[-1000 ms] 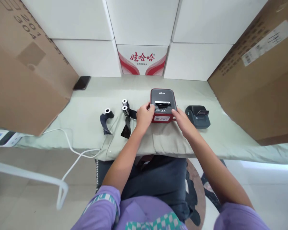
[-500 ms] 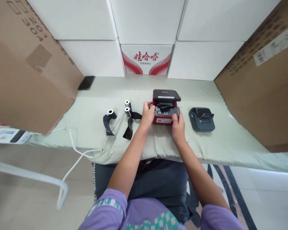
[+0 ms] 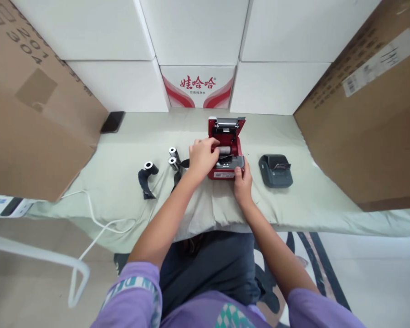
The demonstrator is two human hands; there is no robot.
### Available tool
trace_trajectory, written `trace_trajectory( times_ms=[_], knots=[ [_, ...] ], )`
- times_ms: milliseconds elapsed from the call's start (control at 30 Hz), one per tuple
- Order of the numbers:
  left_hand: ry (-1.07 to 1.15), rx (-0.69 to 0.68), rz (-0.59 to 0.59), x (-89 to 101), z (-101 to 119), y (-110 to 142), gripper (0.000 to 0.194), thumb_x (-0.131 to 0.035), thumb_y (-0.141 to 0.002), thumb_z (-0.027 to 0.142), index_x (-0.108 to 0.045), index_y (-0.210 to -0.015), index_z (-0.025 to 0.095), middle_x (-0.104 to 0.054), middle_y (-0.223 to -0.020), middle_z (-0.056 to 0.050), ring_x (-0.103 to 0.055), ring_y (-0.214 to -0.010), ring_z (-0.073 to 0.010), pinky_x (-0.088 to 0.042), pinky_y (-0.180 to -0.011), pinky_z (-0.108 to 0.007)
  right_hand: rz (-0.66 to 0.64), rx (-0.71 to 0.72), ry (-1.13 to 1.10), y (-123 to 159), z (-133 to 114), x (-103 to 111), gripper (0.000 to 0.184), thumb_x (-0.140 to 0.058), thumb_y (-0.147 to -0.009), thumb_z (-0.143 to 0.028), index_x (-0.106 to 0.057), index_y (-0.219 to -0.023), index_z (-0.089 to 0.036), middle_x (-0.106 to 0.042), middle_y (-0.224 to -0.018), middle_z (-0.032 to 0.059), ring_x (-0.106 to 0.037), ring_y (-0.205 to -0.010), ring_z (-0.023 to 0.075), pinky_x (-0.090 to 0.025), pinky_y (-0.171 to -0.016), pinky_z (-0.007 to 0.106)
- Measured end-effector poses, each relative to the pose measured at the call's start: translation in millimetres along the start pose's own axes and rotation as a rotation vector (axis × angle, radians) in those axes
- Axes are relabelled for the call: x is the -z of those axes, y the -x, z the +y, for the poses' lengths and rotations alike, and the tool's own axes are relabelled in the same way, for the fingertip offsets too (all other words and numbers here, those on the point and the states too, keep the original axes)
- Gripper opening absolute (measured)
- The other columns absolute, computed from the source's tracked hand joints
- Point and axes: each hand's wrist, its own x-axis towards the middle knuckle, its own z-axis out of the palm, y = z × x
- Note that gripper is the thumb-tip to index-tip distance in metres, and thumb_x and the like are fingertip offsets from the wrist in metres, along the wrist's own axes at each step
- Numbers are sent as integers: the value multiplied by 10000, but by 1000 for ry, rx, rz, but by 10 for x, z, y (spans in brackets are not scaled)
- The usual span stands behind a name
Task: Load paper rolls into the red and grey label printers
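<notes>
A red and black label printer (image 3: 222, 174) sits on the cloth-covered table with its lid (image 3: 227, 124) raised. Inside its compartment lies a light grey roll (image 3: 224, 150). My left hand (image 3: 204, 157) reaches over the printer's left side, its fingertips apart by the roll's left end; whether they touch it I cannot tell. My right hand (image 3: 243, 180) grips the printer's front right corner, thumb on the front. Left of the printer stand small rolls (image 3: 173, 161) with black strips partly behind my left arm. Another roll (image 3: 151, 167) with a dark strip lies farther left.
A dark grey portable printer (image 3: 276, 172) rests to the right. At the back left lies a phone (image 3: 112, 122). Cardboard boxes (image 3: 37, 136) flank the table, with white boxes (image 3: 198, 86) along the back. A white cable (image 3: 92, 212) hangs over the front edge.
The printer's lid has swung from closed to fully raised, uncovering the roll inside. My left hand has moved from the printer's side to over the compartment; my right hand keeps hold of the right side.
</notes>
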Motion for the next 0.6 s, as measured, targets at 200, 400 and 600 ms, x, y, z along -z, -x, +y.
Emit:
trace_trajectory(
  times_ms=[200,400,600],
  knots=[
    [-473,-200,-431,-25,226,-560,295,-723,-794,137,-844,-1049,221,-803,-1089,-141,-650,-1163,-352,-453,-999,-445,27,12,-18,-54,57,4,661,-558,-953,-666,-614,-1424,-206,-666,-1422,157,-625,-1319,319,-480,-1162,519],
    [-508,-249,-444,78,313,-564,224,-761,-771,194,-853,-975,216,-814,-1047,-128,-718,-1021,-306,-480,-912,-388,15,33,-73,-127,100,30,649,-636,-903,-656,-636,-1358,-194,-687,-1363,161,-664,-1241,318,-555,-1059,476],
    [-59,-282,-230,501,131,-349,230,-725,-783,290,-794,-988,213,-803,-1002,-56,-693,-882,-223,-503,-789,-322,25,24,-67,-153,93,65,626,-659,-872,-660,-664,-1293,-197,-705,-1306,148,-662,-1210,316,-556,-1040,465]
  ],
)
